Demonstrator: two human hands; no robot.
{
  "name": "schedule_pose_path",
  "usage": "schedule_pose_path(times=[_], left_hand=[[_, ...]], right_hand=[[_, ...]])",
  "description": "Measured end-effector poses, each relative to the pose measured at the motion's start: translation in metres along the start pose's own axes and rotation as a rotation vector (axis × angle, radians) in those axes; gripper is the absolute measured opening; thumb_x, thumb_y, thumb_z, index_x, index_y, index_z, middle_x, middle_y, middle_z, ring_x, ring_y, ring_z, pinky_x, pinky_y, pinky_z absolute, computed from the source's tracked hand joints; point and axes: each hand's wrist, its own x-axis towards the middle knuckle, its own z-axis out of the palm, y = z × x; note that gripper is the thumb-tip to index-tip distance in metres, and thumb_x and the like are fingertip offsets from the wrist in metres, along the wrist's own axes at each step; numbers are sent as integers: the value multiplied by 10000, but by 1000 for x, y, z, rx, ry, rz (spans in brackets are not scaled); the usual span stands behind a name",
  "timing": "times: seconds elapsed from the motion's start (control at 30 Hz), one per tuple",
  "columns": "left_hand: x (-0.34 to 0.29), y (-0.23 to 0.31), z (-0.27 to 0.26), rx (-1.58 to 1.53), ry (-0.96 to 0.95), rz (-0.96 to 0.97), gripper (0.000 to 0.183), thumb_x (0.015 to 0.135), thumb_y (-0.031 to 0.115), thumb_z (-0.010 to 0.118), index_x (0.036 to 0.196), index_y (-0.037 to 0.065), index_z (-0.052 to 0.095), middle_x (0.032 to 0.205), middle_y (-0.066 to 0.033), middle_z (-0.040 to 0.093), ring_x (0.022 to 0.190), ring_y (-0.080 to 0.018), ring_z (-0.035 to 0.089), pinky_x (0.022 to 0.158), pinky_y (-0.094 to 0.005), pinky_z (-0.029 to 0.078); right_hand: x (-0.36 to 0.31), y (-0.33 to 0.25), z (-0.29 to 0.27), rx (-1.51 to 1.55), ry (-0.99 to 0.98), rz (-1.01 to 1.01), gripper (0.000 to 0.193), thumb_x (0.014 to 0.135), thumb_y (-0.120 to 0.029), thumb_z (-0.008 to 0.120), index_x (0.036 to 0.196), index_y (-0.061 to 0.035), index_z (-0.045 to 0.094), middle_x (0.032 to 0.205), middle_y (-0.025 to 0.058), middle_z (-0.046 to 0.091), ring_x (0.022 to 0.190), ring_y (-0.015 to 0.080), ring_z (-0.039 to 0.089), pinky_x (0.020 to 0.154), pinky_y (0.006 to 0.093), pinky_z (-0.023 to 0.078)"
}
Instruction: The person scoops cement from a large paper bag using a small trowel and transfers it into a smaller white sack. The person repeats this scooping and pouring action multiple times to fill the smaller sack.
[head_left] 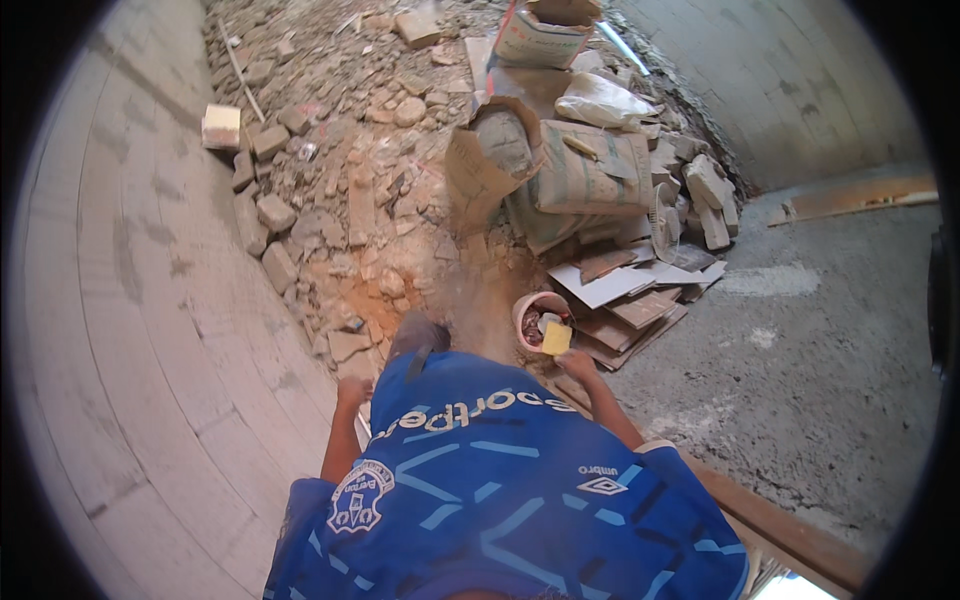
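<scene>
My left hand (354, 390) hangs low on the left of my body, its fingers curled in; whatever it may hold is hidden. On the other side, my right hand (575, 364) is closed beside a small yellow block (557, 339) that looks like a sponge. Whether the fingers grip this block or only lie against it, I cannot tell. A round, pinkish bucket (523, 304) is just beyond, partly behind the block, with dark and pale things in it. One dark shoe (418, 333) shows ahead of my blue shirt, on the rubble.
Broken blocks and rubble (385, 140) cover the ground ahead. Paper sacks (592, 168) are piled beyond the bucket, near an opened sack (478, 165) of grey powder. Flat tile pieces (635, 310) lie stacked beside rough concrete (770, 350). A block wall (150, 300) runs along the left.
</scene>
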Motion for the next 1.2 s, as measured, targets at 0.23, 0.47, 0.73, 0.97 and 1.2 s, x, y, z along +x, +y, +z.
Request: schedule_pose_path(times=[0.23, 0.47, 0.73, 0.97, 1.2], left_hand=[[106, 169, -53, 336, -137, 232, 260, 876, 249, 611, 850, -10, 614, 667, -129, 636, 504, -226, 624, 453, -338, 481], [129, 432, -21, 632, -46, 575, 368, 794, 50, 553, 1154, -1, 612, 688, -134, 629, 546, -214, 619, 495, -347, 494], [161, 562, 75, 637, -249, 596, 486, 773, -49, 507, 1254, -9, 563, 765, -178, 657, 566, -241, 652, 542, -360, 516], [157, 533, -53, 662, -111, 275, 536, 758, -53, 538, 1292, -6, 532, 744, -157, 669, 529, -231, 639, 481, -355, 499], [153, 443, -111, 984, -162, 195, 544, 765, 140, 620, 1285, -6, 548, 887, -180, 668, 695, -264, 652, 623, -364, 502]], right_hand=[[-27, 55, 73, -73, 131, 29, 227, 799, -258, 602, 915, -105, 723, 873, 152, 692, 973, 289, 665, 809, 454, 505], [-51, 1, 151, 121, -139, 142, 470, 852, -450, 598, 968, -11, 719, 1020, 233, 684, 995, 355, 655, 858, 442, 505], [71, -18, 75, 148, 174, 118, 416, 882, -370, 515, 915, 3, 694, 983, 236, 684, 908, 413, 658, 792, 481, 511], [181, -109, -152, 417, 299, -37, 345, 835, -345, 611, 938, -33, 716, 1053, 196, 687, 1011, 369, 636, 887, 444, 487], [214, -133, -248, 602, 276, 257, 378, 825, -368, 600, 1008, -62, 725, 1049, 207, 683, 1038, 359, 635, 907, 438, 484]])
